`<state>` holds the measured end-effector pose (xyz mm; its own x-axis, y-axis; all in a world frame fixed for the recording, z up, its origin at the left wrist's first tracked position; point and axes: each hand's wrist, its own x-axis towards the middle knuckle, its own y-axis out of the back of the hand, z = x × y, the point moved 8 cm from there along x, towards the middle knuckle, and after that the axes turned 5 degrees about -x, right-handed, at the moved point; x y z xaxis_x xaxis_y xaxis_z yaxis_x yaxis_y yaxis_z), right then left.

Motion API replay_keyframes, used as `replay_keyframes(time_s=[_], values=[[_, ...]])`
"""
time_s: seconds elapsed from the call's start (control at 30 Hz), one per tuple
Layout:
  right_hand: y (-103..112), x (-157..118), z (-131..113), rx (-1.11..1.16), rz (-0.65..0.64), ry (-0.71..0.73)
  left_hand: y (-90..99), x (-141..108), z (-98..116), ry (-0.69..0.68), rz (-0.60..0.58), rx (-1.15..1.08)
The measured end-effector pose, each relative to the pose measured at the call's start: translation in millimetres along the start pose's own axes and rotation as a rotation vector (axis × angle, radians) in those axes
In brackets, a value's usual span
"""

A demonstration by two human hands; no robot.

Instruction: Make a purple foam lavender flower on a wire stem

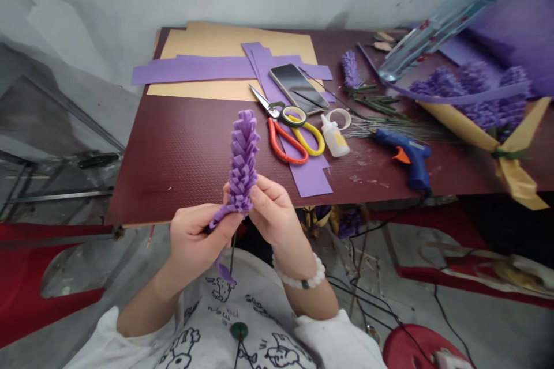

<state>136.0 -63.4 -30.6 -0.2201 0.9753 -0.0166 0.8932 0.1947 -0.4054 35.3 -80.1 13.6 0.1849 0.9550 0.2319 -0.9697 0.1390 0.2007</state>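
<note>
A purple lavender-like flower [244,155] of looped strips stands upright above the table's front edge. Around its lower end my left hand [201,236] is closed, pinching a loose purple strip whose tail hangs below. My right hand [273,210] pinches the flower's lower right side, fingertips against the loops. A thin dark stem shows under the hands. On the table, beyond my hands, lie scissors [288,149] with red and yellow handles, a roll of green tape [294,116], a white glue bottle [334,137] and a phone [298,87].
Purple strips [203,68] lie over yellow sheets [194,90] at the back. To the right are a blue glue gun [404,153], thin wires, another purple flower [351,69], a wrapped bouquet [480,104] and a clear bluish container [437,29]. Red stools [424,346] stand below.
</note>
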Motion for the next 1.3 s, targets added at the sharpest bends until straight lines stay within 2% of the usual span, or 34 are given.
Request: replay_keyframes(time_s=[0.13,0.2,0.3,0.5,0.57,0.7,0.77,0.87,0.93,1.03,1.13,1.3], values=[[0,-4,-19,-0.149,-0.023,0.07,1.6,0,3,-0.036,0.01,0.0],[0,-3,-23,-0.202,-0.044,0.051,0.7,0,4,-0.049,-0.003,-0.007],[4,0,-22,-0.216,-0.066,0.023,0.2,0,-1,0.004,-0.008,-0.024],[9,-2,-27,-0.203,-0.037,0.116,-3.7,-2,-12,0.109,-0.05,-0.103],[5,-4,-27,-0.202,-0.053,0.111,-3.9,-1,-12,0.085,-0.045,-0.075],[6,-3,-30,-0.259,0.008,0.096,-1.8,0,-8,0.006,-0.027,-0.021],[5,0,-28,-0.232,-0.014,0.056,-5.0,0,-13,0.072,-0.104,-0.071],[2,5,-21,-0.148,-0.121,-0.002,-13.2,-4,-27,0.278,-0.281,-0.215],[0,7,-16,-0.077,-0.184,-0.016,-16.2,-7,-35,0.395,-0.346,-0.309],[-4,8,-8,0.034,-0.254,-0.024,-19.7,-8,-42,0.488,-0.376,-0.426],[-9,7,0,0.084,-0.306,-0.05,-26.2,-9,-42,0.506,-0.398,-0.517],[-12,9,6,0.137,-0.335,-0.063,-25.6,-10,-40,0.437,-0.278,-0.528]])
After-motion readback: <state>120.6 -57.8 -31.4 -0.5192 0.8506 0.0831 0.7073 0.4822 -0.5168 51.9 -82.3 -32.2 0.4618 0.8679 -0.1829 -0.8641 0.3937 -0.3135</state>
